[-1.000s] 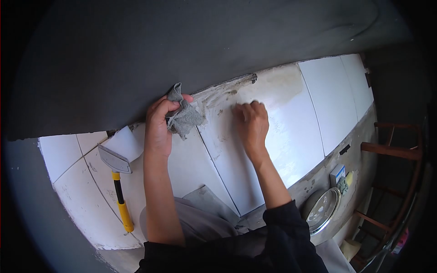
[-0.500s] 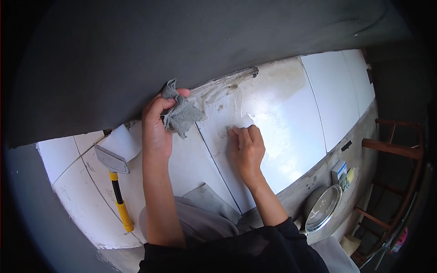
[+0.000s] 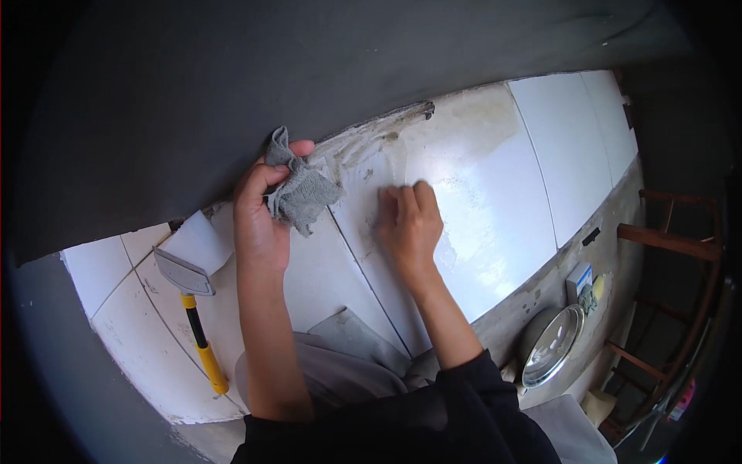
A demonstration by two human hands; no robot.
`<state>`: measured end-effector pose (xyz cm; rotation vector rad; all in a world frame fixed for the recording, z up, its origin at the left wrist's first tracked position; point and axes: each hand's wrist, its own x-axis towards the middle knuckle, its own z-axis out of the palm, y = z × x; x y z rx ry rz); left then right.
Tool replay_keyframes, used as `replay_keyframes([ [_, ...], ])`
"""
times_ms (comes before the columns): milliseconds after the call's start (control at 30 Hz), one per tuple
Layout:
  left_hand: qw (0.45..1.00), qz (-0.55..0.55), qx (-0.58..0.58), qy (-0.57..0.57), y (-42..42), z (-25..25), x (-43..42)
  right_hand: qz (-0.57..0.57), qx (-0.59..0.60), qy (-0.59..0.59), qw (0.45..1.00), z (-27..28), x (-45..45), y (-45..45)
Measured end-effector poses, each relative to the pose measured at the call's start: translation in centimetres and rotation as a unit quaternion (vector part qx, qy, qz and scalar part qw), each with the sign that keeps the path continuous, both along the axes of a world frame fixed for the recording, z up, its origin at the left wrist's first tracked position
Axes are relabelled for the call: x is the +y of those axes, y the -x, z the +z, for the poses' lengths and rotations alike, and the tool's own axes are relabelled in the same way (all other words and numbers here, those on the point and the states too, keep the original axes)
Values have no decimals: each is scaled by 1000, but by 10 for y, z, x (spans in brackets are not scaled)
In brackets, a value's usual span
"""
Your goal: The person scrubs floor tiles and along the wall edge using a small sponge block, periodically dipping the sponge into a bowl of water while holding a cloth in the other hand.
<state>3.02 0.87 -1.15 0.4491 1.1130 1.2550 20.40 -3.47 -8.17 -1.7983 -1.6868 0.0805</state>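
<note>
Cloth [image 3: 304, 195], grey and crumpled, is pinched in my left hand [image 3: 263, 213] close to the dark wall [image 3: 193, 100]. My right hand [image 3: 413, 224] is curled, fingertips down at the white tiles [image 3: 495, 201]; I can't tell whether it grips anything. A scraper [image 3: 200, 325] with a yellow-and-black handle lies left of my forearm, and a metal basin [image 3: 553, 346] sits to my right.
</note>
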Motion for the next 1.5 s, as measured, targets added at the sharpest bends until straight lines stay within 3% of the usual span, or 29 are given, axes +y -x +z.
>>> replay_keyframes([
  [167, 1000, 7, -14, 7, 2, 0, -1, -22, -15, -15, 1000, -4, 52, -2],
  [367, 1000, 8, -18, 6, 0, 0, 0, 15, 18, 61, 998, 3, -24, -2],
  [533, 1000, 13, -18, 6, 1, 0, 1, -6, 1, 20, 1000, -2, 53, 0],
  [733, 1000, 5, -20, 1, 1, -1, 1, 25, 31, 93, 995, 9, -34, -1],
  [933, 999, 14, -30, 1, 2, 0, 0, -10, 4, 15, 1000, -3, 60, 4],
  [1167, 999, 29, -31, -1, 0, 1, 1, 31, 14, 37, 999, 2, -30, 0],
  [1400, 999, 21, -29, 2, 0, 2, 0, -10, 9, 29, 999, -2, 71, 5],
  [1500, 998, 23, -51, 0, 2, 0, 2, 14, -20, 49, 999, 2, 17, 1],
])
